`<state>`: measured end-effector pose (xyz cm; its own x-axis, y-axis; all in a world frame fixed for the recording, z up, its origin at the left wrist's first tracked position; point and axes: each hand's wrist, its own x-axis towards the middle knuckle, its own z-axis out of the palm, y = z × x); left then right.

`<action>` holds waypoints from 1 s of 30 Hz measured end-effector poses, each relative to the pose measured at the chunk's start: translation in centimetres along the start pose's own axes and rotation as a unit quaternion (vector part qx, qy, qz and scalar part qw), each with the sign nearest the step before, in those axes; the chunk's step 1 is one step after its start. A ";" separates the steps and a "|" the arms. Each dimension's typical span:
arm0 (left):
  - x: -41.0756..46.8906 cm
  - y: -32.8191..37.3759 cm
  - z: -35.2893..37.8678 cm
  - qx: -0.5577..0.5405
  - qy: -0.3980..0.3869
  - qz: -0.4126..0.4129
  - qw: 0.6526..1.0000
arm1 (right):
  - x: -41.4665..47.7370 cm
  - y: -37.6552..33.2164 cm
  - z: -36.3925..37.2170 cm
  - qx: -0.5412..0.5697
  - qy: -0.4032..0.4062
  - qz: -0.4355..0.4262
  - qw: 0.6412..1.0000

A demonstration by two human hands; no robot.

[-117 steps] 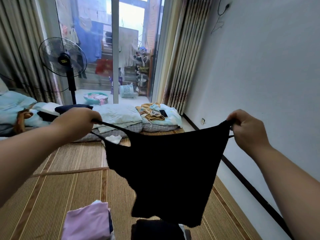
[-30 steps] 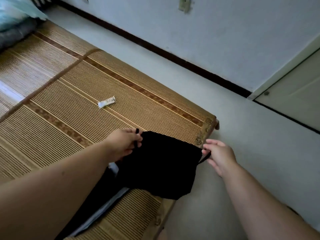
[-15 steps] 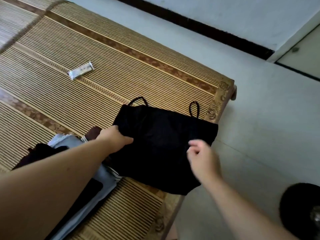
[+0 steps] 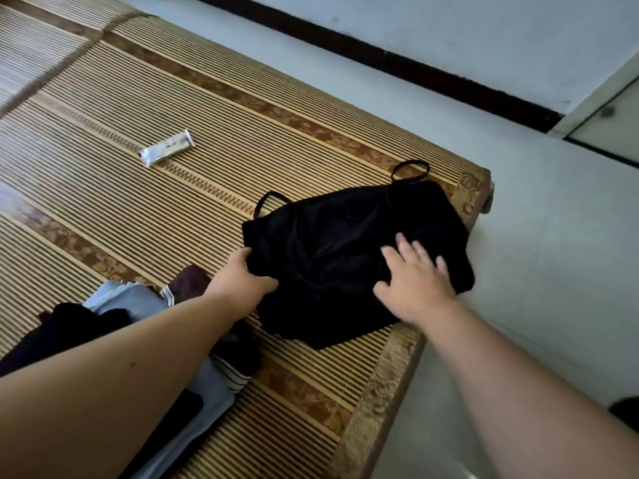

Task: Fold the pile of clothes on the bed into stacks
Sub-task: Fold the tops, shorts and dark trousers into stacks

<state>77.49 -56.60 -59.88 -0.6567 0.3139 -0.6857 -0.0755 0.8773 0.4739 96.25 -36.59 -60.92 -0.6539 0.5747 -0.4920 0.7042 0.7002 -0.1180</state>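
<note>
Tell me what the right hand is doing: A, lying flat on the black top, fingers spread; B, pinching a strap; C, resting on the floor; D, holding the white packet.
A: the right hand lies open on the black top, fingers spread and straight, gripping nothing.

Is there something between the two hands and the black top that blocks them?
Nothing visible does. The left hand grips the edge of the black top, and the right hand lies flat on it.
</note>
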 end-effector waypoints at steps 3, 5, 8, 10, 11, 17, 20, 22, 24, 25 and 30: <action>0.2 -0.3 0.1 -0.096 -0.002 -0.028 0.995 | 0.2 -0.8 -1.1 0.000 0.044 0.021 0.999; 0.4 -0.3 0.0 -0.123 0.015 -0.037 0.992 | -1.9 -2.8 0.0 0.005 0.160 -0.023 0.987; 1.0 0.2 -0.2 -0.216 0.043 -0.044 0.975 | -5.3 -6.1 3.6 0.039 0.168 -0.165 0.971; 1.3 0.9 -0.2 -0.283 0.038 -0.016 0.958 | -6.2 -8.0 5.8 0.056 0.052 -0.168 0.983; 1.7 1.2 0.0 -0.305 0.028 0.002 0.952 | -6.1 -8.5 6.7 0.055 0.032 -0.148 0.987; 2.3 2.8 0.2 -0.313 -0.039 -0.016 0.949 | -5.7 -10.1 6.0 0.126 0.035 -0.107 0.986; 1.6 2.9 -1.5 -0.300 -0.004 0.003 0.954 | -7.3 -10.1 3.6 0.363 -0.020 -0.117 0.924; 0.7 3.7 -2.8 -0.302 0.008 0.025 0.953 | -8.5 -10.0 1.5 0.550 -0.056 -0.064 0.831; -0.2 5.7 -3.4 -0.310 -0.010 0.050 0.949 | -9.0 -9.6 0.1 0.656 -0.044 -0.004 0.754; -0.7 7.0 -3.2 -0.306 -0.023 0.068 0.949 | -9.0 -9.3 -0.3 0.698 -0.030 0.028 0.715; -2.3 15.8 0.9 -0.279 -0.159 0.159 0.934 | -8.0 -4.9 -1.3 0.861 0.068 0.171 0.474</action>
<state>78.53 -43.13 -51.31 -0.4631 0.6959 -0.5489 -0.3520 0.4240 0.8345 97.65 -44.10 -55.25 -0.3489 0.6341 -0.6901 -0.1186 -0.7603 -0.6386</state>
